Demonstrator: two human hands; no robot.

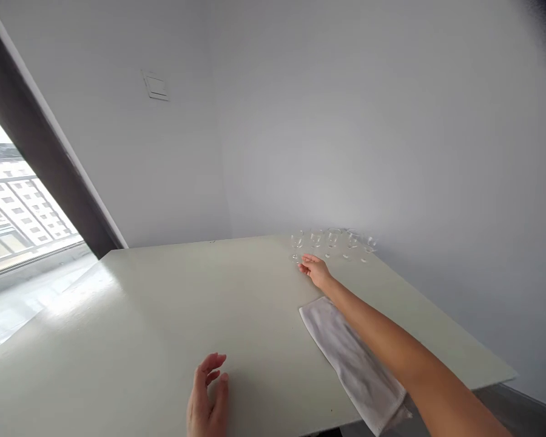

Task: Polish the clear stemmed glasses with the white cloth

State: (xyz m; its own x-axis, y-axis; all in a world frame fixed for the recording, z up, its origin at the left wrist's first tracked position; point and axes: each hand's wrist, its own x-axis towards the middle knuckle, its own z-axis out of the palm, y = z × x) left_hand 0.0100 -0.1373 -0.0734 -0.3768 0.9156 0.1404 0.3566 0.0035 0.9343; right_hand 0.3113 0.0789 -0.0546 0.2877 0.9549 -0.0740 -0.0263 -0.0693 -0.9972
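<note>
Several clear stemmed glasses stand in a row near the back right of the table. My right hand (315,271) is stretched out to the leftmost glass (296,240), its fingertips beside the foot; whether they touch it I cannot tell. Another glass (316,237) stands just to the right of that one. My left hand (208,397) is over the front part of the table, fingers curled and apart from the thumb, with nothing in it. Below my right forearm lies a folded grey cloth (341,346), which reaches the front edge.
The pale table (164,315) meets the grey wall (368,121) at the back. A wall switch (157,87) is at the upper left. At the far left, a window (18,206) shows a railing and buildings.
</note>
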